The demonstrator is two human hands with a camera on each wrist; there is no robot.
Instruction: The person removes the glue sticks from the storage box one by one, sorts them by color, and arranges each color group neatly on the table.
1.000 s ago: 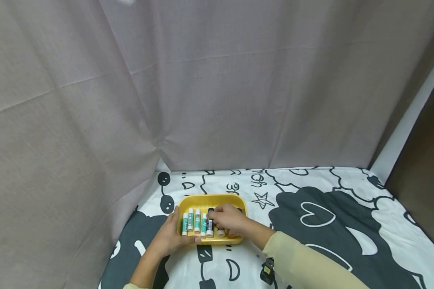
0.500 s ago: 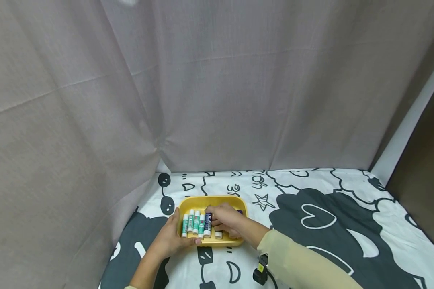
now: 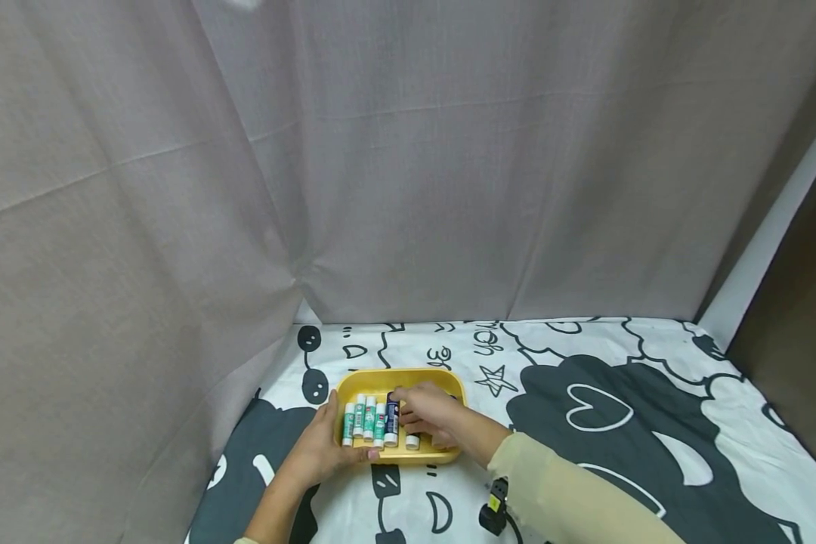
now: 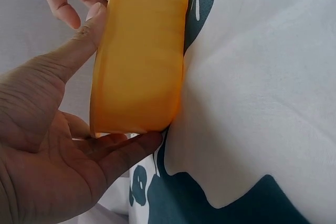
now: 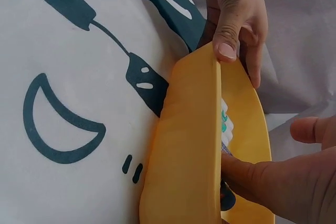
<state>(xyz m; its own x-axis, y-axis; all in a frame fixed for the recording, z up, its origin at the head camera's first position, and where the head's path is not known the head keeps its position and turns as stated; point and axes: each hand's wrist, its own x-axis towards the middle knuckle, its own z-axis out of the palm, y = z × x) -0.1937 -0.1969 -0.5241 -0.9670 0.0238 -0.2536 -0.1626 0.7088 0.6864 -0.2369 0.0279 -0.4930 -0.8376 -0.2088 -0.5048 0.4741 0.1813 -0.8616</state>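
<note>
A yellow tray (image 3: 397, 457) stands on the patterned cloth with small cylindrical sticks in it, their labels too small to read. Several green-and-white sticks (image 3: 369, 418) lie side by side in its left half. Beside them lies a dark blue stick with a white end (image 3: 391, 423). My left hand (image 3: 318, 444) grips the tray's left front corner, thumb over the front rim and fingers along the outer side. Inside the tray, my right hand (image 3: 427, 412) touches the dark blue stick; in the right wrist view its raised finger (image 5: 310, 129) is spread apart from the lower one.
Another white-ended stick (image 3: 412, 442) lies under the right hand. A black connector with a yellow mark (image 3: 493, 515) hangs by the right sleeve on a cable. Grey curtain (image 3: 408, 166) rises behind the cloth (image 3: 489, 347), and a brown panel (image 3: 795, 302) stands at the right.
The dark blue stick has shifted slightly left, closer against the green-and-white ones. My right hand has moved from over it to its right side. The left hand keeps its hold.
</note>
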